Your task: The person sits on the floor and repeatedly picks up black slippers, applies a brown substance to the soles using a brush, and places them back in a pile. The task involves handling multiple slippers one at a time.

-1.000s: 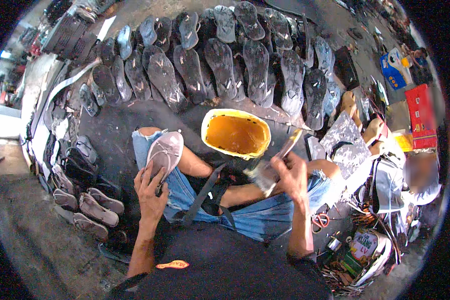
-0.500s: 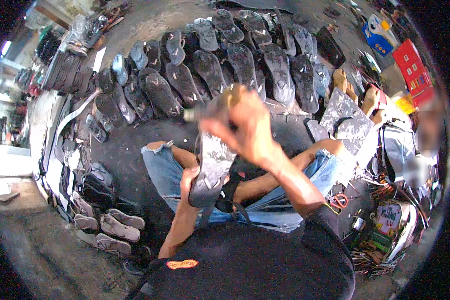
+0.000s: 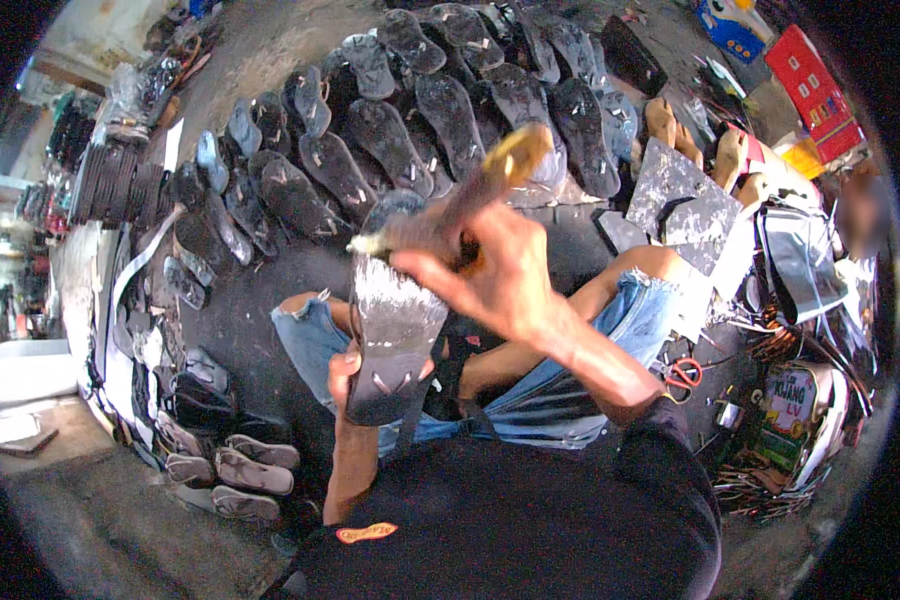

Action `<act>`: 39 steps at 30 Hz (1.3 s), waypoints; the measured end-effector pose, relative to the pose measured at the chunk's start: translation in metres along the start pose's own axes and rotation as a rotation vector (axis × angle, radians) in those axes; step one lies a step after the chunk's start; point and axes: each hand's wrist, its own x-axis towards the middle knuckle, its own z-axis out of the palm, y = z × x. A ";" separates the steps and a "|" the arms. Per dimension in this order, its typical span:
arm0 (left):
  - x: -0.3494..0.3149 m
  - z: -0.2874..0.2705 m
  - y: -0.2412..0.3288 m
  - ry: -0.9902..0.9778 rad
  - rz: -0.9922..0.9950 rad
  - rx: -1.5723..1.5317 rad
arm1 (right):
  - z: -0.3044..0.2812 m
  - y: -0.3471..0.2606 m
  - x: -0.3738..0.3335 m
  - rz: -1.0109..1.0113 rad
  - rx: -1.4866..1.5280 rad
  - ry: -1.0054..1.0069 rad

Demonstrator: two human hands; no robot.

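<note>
One shoe sole [image 3: 392, 335], dark, held upright over the lap, its upper half coated in a pale, streaked layer. One left hand [image 3: 348, 372] gripping it from below and behind, with a thumb and fingertips showing at its edges, closed on the sole. One right hand [image 3: 495, 272] closed around one brush [image 3: 450, 215], which has a wooden handle tipped yellow-brown at its far end; the bristle end lies at the top edge of the sole, touching or just above it.

Soles laid out on the dark floor [image 3: 240, 320] beyond the knees: one fan-shaped spread [image 3: 440, 120] of roughly twenty to twenty-five, overlapping; an exact count is not possible. Left of the lap, one cluster of pale sandals [image 3: 240, 470], about four distinct, with more dark ones stacked behind them.

At the right: one pair of scissors [image 3: 682, 375] with red handles, one red box [image 3: 818, 95], one blue box [image 3: 732, 25], and two grey smeared sheets [image 3: 670, 190] lying just beside the knee.

One pair of torn blue jeans [image 3: 610, 330].
</note>
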 end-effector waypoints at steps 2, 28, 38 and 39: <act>-0.009 -0.006 -0.006 -0.019 -0.058 0.044 | -0.011 0.040 0.032 0.092 -0.059 0.163; 0.092 0.049 0.000 0.197 0.334 0.419 | 0.019 -0.047 -0.055 -0.037 0.289 -0.028; 0.089 0.042 0.007 0.326 0.375 0.303 | 0.012 -0.019 -0.047 0.195 0.246 0.176; 0.090 0.061 0.012 0.423 0.386 0.502 | 0.008 -0.015 -0.033 0.321 0.254 0.222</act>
